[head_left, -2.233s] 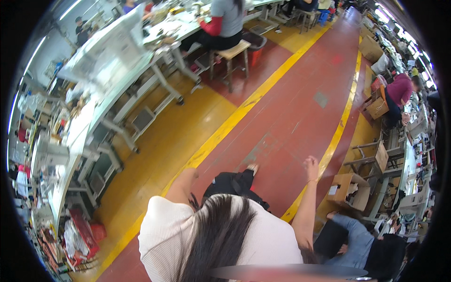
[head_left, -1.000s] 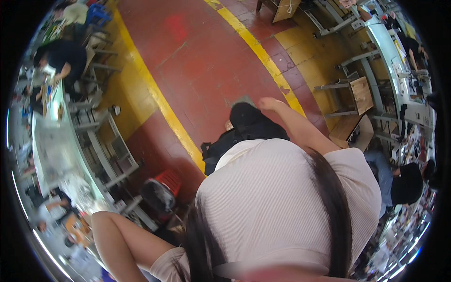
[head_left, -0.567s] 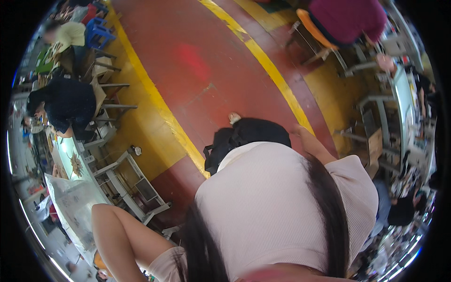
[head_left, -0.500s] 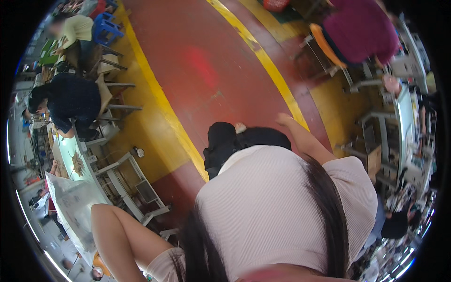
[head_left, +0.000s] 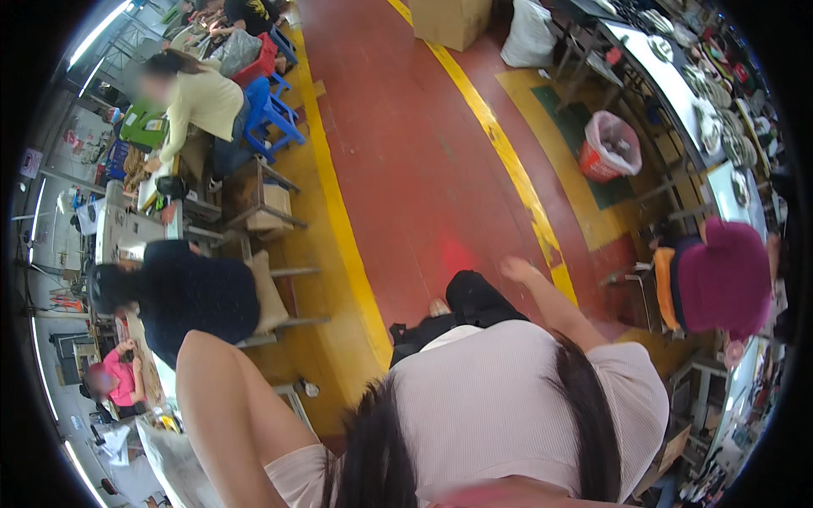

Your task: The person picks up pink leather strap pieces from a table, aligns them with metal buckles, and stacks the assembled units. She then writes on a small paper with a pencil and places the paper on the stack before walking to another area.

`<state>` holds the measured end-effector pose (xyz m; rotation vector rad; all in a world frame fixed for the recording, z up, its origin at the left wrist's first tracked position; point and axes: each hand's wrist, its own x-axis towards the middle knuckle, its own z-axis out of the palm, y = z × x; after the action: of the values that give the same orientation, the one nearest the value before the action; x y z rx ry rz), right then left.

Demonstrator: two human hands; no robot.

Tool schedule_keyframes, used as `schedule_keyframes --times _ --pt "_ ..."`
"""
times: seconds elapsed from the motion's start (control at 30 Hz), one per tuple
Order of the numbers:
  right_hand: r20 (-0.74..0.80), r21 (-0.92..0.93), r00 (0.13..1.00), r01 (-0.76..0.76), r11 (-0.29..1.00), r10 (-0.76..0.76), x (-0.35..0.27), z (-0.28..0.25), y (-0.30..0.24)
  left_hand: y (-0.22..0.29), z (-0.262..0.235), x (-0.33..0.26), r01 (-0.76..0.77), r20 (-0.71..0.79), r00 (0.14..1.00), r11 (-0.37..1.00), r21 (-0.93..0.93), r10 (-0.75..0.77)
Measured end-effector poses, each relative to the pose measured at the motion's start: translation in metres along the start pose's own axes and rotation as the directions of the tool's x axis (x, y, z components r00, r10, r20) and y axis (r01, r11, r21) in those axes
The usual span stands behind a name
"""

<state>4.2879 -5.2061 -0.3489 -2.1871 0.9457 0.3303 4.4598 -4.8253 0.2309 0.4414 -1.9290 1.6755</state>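
Observation:
My right hand hangs out beside my dark-trousered leg, over the red floor near the right yellow line. Its fingers look loose and slightly bent, with nothing visible in them, and it touches nothing. My left arm is raised and bent sharply at the elbow. The forearm runs back out past the lower edge, so the left hand is out of sight. One foot shows ahead of my body.
A red walkway runs between yellow lines. On the left are seated workers, a standing person in yellow and a blue stool. On the right are a lined red bin, a white sack and a person in purple. A carton stands ahead.
I have moved forward along the walkway. Workers on both sides sit lower in view, and the bin, sack and carton have come into sight. My left arm stays raised.

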Motion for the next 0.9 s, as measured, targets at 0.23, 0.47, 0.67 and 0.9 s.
schedule_keyframes --times 0.23,0.47,0.67,0.9 --pt "0.423 -0.282 0.601 -0.624 0.728 0.679 0.081 -0.04 0.099 -0.129 0.155 -0.193 -0.072 -0.032 0.997 0.996 0.05 0.073" --pt "0.249 -0.373 0.879 -0.301 0.878 0.407 0.472 -0.201 -0.031 -0.265 0.295 -0.33 -0.01 0.027 1.0 0.986 0.164 0.006" --pt "-0.2 0.144 0.964 0.206 0.968 -0.175 0.808 -0.417 -0.297 -0.381 0.4 -0.489 -0.109 0.007 0.994 0.993 0.044 0.108" --pt "-0.008 0.163 0.987 0.158 0.974 -0.159 1.022 -0.455 -0.282 -0.533 0.512 -0.673 -0.048 0.078 0.996 0.982 0.184 0.034"
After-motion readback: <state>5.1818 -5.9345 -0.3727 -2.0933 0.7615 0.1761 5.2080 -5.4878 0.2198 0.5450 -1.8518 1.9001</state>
